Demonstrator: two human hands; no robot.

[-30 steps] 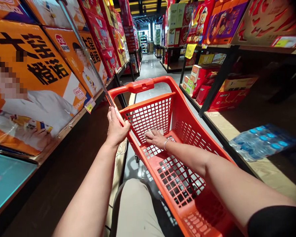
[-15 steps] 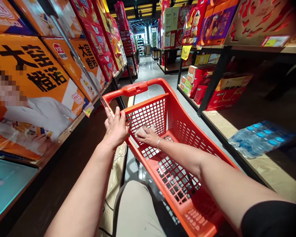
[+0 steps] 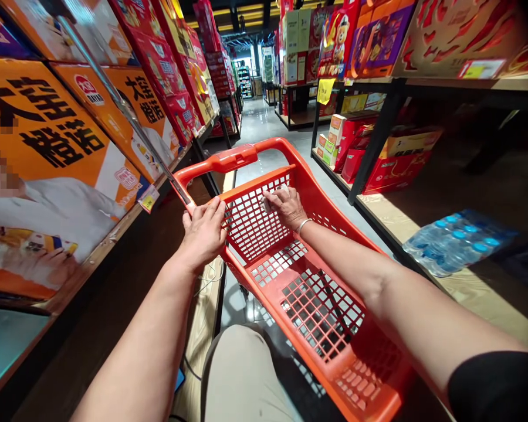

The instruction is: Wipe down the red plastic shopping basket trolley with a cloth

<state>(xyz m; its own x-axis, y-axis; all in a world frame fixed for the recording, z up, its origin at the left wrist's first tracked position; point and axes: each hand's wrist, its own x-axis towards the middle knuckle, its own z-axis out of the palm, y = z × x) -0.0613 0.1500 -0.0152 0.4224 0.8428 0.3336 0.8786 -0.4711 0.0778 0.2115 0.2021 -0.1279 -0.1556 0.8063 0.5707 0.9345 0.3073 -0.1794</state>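
Note:
A red plastic shopping cart (image 3: 259, 184) stands in front of me, its grid-walled basket holding no goods. My left hand (image 3: 205, 231) is closed over the cart's near corner, just below the red handle (image 3: 233, 159), with the fingers bent over the rim. Inside the basket, my right hand (image 3: 288, 208) presses a crumpled whitish cloth (image 3: 285, 189) against the upper part of the grid panel under the handle. Most of the cloth is covered by the fingers, so whether it is fabric or paper is unclear.
Orange cartons (image 3: 66, 117) are stacked on the left shelf, close to a metal pole (image 3: 123, 108) by the cart. A pack of water bottles (image 3: 457, 240) lies on the low right shelf, near red gift boxes (image 3: 398, 167). A tiled aisle (image 3: 261, 120) runs ahead.
My right hand has moved up and to the right with the cloth, from low on the grid panel to near its top. My left hand stays at the corner, its fingers now lower.

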